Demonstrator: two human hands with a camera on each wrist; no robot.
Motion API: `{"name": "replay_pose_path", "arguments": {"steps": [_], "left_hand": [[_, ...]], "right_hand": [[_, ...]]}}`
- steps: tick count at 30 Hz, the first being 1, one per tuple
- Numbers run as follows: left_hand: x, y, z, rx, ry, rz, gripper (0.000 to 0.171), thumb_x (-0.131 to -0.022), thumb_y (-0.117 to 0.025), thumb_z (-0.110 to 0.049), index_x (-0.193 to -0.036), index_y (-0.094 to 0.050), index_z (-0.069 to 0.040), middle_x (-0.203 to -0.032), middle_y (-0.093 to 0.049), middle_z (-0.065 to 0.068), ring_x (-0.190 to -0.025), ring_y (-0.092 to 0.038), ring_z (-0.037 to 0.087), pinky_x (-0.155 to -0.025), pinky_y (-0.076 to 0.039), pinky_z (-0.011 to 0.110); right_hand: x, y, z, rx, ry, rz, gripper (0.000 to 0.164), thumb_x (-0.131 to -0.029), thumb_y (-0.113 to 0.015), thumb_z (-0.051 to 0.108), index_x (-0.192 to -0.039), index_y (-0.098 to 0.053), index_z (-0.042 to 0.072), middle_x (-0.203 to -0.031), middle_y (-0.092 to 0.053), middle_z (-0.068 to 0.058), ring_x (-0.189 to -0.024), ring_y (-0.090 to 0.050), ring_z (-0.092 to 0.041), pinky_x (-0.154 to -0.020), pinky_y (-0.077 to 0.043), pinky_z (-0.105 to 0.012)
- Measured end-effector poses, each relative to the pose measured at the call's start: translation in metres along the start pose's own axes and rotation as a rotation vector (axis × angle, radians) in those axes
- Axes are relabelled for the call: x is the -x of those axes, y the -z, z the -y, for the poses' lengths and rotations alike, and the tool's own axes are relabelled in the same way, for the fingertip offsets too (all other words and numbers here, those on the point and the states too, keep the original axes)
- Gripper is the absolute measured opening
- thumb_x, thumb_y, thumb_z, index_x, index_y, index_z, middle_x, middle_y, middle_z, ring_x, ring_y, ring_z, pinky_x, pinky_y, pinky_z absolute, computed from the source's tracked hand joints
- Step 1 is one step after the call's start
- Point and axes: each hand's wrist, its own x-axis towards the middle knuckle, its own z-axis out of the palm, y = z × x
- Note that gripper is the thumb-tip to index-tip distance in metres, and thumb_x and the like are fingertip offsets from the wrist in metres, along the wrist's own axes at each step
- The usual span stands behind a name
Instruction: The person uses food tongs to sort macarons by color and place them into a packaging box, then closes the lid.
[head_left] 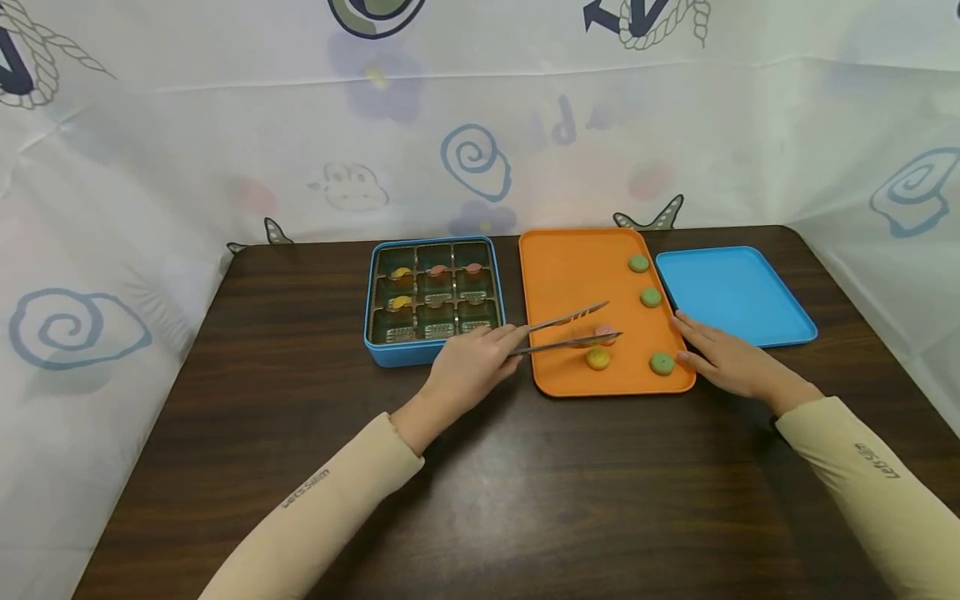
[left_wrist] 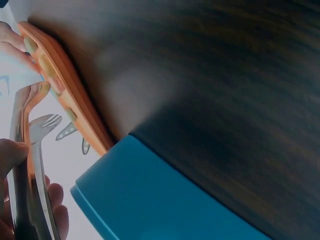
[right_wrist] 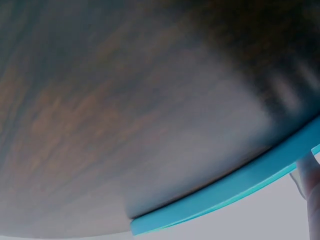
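Observation:
My left hand grips metal tongs, one arm ending in fork-like tines; the arms stand apart. The tongs' tips hang over the orange tray, by a pink round piece they partly cover and a yellow round piece. Whether they touch either, I cannot tell. Along the tray's right side lie three green round pieces. With fingers extended, my right hand touches that side of the tray. In the left wrist view, thumb and fingers close around the tongs.
Left of the tray stands a blue box with a dark compartmented insert; two yellow pieces and two pink pieces sit in it. A flat blue tray or lid lies to the right. Behind the table hangs a patterned white cloth.

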Motion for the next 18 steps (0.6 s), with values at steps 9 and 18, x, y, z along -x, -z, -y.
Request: {"name": "replay_pose_path", "arguments": {"steps": [9, 18], "left_hand": [[-0.01, -0.012, -0.003, -0.022, -0.011, 0.043, 0.038, -0.089, -0.068, -0.027, -0.125, -0.063, -0.014, -0.117, -0.07, 0.002, -0.091, -0.069, 0.017, -0.068, -0.057, 0.027], [-0.021, -0.02, -0.008, -0.002, 0.004, 0.111, 0.036, -0.092, -0.064, -0.025, -0.127, -0.062, -0.016, -0.117, -0.07, 0.0, -0.092, -0.069, 0.017, -0.063, -0.056, 0.028]], "right_hand": [[0.002, 0.002, 0.002, 0.031, 0.024, 0.01, 0.064, -0.103, -0.034, 0.04, -0.153, -0.015, 0.005, -0.158, -0.016, -0.022, -0.141, -0.021, -0.049, -0.112, -0.02, -0.063], [0.002, -0.002, -0.002, 0.011, 0.024, 0.002, 0.064, -0.104, -0.033, 0.041, -0.154, -0.01, 0.008, -0.16, -0.013, -0.02, -0.142, -0.02, -0.048, -0.112, -0.019, -0.063]]}}
